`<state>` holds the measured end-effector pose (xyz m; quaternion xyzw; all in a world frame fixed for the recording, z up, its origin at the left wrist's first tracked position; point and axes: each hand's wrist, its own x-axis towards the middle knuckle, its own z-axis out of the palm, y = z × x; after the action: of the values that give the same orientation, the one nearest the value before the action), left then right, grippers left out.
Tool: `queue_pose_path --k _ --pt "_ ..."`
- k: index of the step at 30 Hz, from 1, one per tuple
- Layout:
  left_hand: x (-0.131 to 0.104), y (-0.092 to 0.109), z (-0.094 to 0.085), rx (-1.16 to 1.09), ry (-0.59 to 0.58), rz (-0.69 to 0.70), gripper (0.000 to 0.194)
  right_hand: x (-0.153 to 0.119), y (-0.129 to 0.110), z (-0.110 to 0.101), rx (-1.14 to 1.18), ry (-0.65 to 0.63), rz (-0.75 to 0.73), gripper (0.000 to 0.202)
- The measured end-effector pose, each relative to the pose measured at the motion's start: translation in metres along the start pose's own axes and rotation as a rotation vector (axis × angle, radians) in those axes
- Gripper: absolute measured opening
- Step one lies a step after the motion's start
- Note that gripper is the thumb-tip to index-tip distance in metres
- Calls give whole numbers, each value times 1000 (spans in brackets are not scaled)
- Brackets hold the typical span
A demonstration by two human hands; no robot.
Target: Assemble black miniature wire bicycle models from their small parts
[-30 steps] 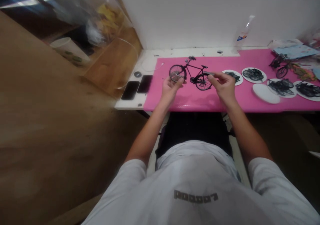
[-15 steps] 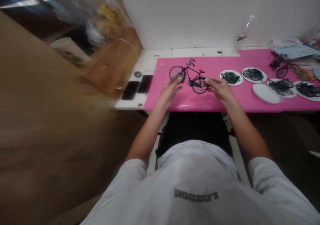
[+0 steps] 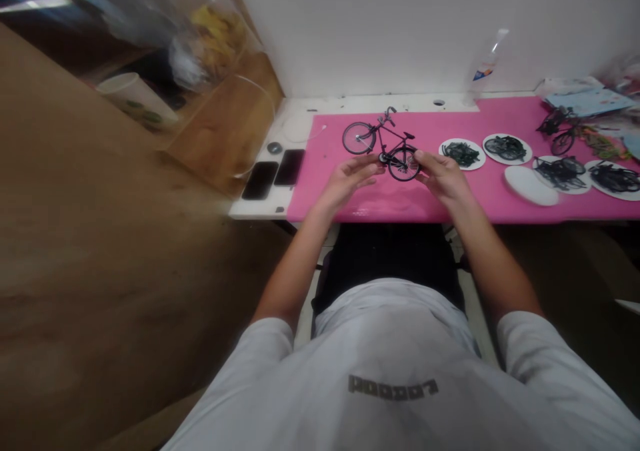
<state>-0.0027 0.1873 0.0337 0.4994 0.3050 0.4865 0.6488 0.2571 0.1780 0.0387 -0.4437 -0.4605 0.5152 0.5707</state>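
Observation:
A small black model bicycle is held up over the pink table cover, its handlebars at the upper left and its rear wheel at the lower right. My right hand pinches the rear wheel at its right edge. My left hand has its fingertips at the pedal area, low on the frame, with fingers and thumb close together. The front wheel is free of both hands.
Two dark phones lie left of the pink cover. White plates with black parts, a white lid and another model bicycle are at the right. A clear bottle stands behind.
My left hand has gone from the front wheel to the pedal area. The bicycle has tilted slightly, its front wheel now a little higher and further right. My right hand still grips the rear wheel.

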Motion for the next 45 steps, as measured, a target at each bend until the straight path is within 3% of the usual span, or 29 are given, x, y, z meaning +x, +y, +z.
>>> queue_pose_path --k 13,17,21,23,28,31,40,45 --pt "4 -32 17 -7 73 -2 52 -10 13 17 -45 -107 87 61" --pt "9 -30 4 34 116 18 49 -3 20 13 -99 -33 -16 62" --pt "16 -21 -19 -8 217 41 46 8 31 3 -310 138 -258 47" --pt "19 -18 -34 8 279 70 43 14 39 -3 -436 156 -299 39" --pt "29 -24 -70 67 393 86 41 25 64 -16 -838 9 -378 27" --pt "32 -30 -81 47 432 69 39 28 77 -20 -1013 -107 -450 29" --pt "37 -53 -77 16 509 10 34 16 78 -2 -1259 -376 -507 48" --pt "39 -55 -76 -26 508 18 42 26 82 11 -1341 -427 -488 55"
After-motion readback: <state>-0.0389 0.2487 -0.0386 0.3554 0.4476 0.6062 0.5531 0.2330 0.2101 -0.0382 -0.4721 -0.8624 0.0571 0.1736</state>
